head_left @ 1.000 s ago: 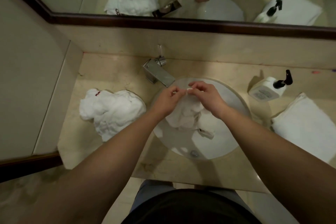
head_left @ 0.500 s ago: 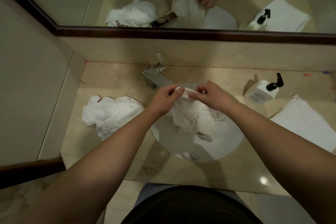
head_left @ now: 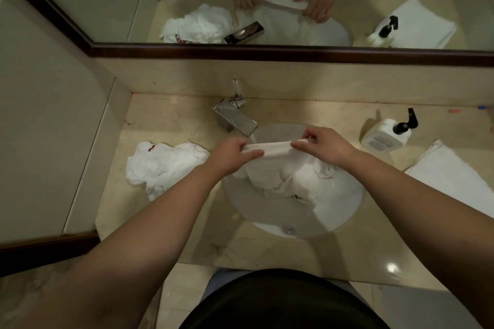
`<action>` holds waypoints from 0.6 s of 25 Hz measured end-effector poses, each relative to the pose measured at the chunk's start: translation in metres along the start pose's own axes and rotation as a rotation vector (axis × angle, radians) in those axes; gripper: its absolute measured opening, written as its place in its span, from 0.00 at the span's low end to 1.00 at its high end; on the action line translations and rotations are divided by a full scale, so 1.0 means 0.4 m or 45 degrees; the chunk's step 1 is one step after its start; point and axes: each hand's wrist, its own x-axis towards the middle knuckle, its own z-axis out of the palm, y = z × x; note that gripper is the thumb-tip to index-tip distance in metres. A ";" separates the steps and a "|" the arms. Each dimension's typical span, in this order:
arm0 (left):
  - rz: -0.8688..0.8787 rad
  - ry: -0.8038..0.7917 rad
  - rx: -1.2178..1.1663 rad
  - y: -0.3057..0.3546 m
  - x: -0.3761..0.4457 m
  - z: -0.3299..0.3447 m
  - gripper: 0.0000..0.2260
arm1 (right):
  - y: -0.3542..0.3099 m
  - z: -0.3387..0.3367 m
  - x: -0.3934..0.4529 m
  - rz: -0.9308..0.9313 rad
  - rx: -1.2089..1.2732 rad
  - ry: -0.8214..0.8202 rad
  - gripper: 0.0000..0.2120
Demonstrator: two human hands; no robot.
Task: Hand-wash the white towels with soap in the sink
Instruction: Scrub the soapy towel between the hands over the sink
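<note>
Your left hand (head_left: 233,155) and right hand (head_left: 324,145) each pinch one end of the towel's hem, and that double grip holds the band taut and level between them over the sink (head_left: 344,211). Below the grip the rest of the wet towel (head_left: 283,179) hangs in soft, rumpled folds into the smooth white round bowl, with bare basin and the drain (head_left: 288,228) nearer you. Just beyond your left grip the square metal faucet (head_left: 235,119) juts toward the bowl, close to your knuckles. Left of the grip a crumpled white towel (head_left: 163,165) lies on the glossy beige marble worktop (head_left: 165,125). Right of the grip stands a white soap bottle (head_left: 385,136) with a black pump, and past it a flat folded towel (head_left: 454,176). A dark-framed mirror (head_left: 267,53) runs along the wall behind.
</note>
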 end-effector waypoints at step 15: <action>-0.285 -0.037 0.116 -0.147 -0.002 0.027 0.23 | 0.066 0.047 0.020 0.224 -0.251 -0.086 0.31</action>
